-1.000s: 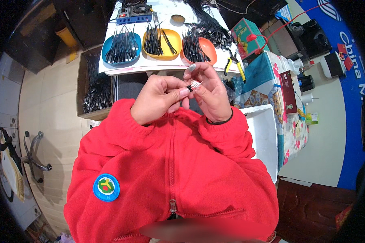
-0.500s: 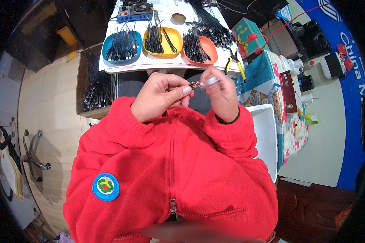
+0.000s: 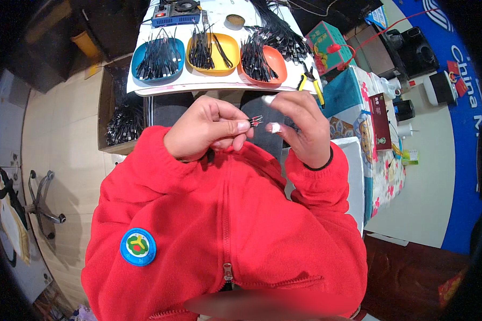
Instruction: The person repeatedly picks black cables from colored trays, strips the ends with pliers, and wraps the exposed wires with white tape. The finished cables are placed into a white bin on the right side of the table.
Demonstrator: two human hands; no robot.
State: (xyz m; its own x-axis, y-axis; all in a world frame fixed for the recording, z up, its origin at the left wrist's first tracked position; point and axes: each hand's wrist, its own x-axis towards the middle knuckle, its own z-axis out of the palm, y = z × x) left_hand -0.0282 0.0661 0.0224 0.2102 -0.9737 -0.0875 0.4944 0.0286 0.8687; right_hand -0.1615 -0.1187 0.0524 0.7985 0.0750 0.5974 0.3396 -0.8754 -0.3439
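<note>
**Small metal part pinched in front of the chest**

Nearest, above the red fleece jacket [image 3: 225, 224], the left hand [image 3: 206, 131] has its fingers closed on a small metal connector [image 3: 256, 121], pinched at the fingertips. The right hand [image 3: 300, 128] is just beside it, its fingers loosely spread with taped tips, holding nothing visible. Beyond, the white desk [image 3: 219, 83] carries a blue tray [image 3: 158, 56], a yellow tray [image 3: 213, 52] and an orange tray [image 3: 262, 65], each full of black wires. Yellow-handled pliers [image 3: 311, 85] lie at the desk's right edge.

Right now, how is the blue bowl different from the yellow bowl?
The blue bowl sits at the left end of the row on the white table; the yellow bowl sits in the middle. The blue bowl's black wire pieces spread wide; the yellow bowl's bunch tighter. Both are shallow and hold black wire pieces.
</note>
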